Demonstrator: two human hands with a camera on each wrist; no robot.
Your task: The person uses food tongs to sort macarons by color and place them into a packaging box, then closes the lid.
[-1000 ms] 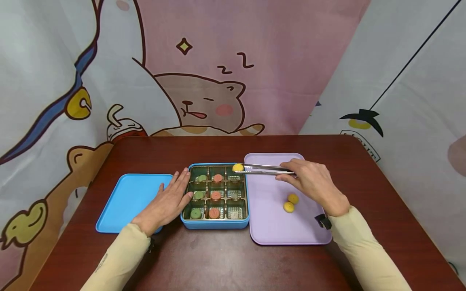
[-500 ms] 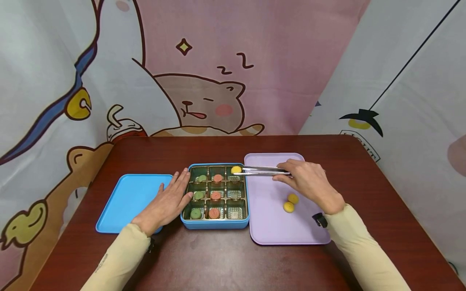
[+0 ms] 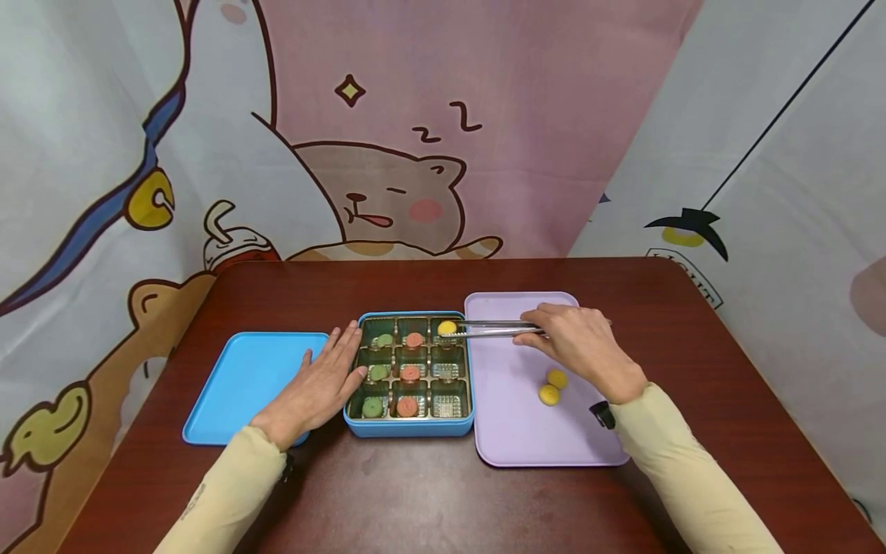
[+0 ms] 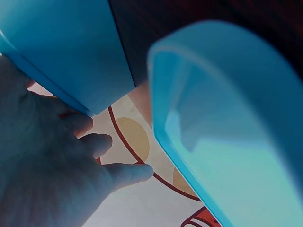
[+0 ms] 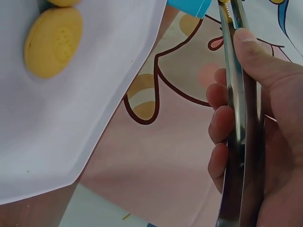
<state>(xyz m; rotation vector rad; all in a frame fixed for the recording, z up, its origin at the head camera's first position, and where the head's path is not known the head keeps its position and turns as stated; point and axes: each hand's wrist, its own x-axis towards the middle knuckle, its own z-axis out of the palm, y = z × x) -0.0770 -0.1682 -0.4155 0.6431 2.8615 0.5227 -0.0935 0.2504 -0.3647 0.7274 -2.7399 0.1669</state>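
Observation:
A blue box [image 3: 410, 428] with nine compartments sits mid-table, holding green and pink round cakes in its left and middle columns. My right hand [image 3: 577, 346] grips metal tongs [image 3: 494, 329] that pinch a yellow cake [image 3: 447, 328] in the box's far right compartment. In the right wrist view the tongs [image 5: 239, 118] lie under my thumb and curled fingers. My left hand [image 3: 320, 385] rests flat on the table, fingers straight against the box's left wall. Two more yellow cakes [image 3: 552, 387] lie on the purple tray [image 3: 519, 423]; one yellow cake [image 5: 53, 40] shows close in the right wrist view.
A blue lid [image 3: 242, 385] lies flat left of the box, partly under my left wrist. The dark red table [image 3: 429, 500] has bare surface in front and behind. A cartoon-printed curtain [image 3: 388, 154] hangs behind the table.
My right hand has moved the tongs slightly left and down, lowering the yellow cake from above the box's far right corner into that compartment. The left hand has not moved.

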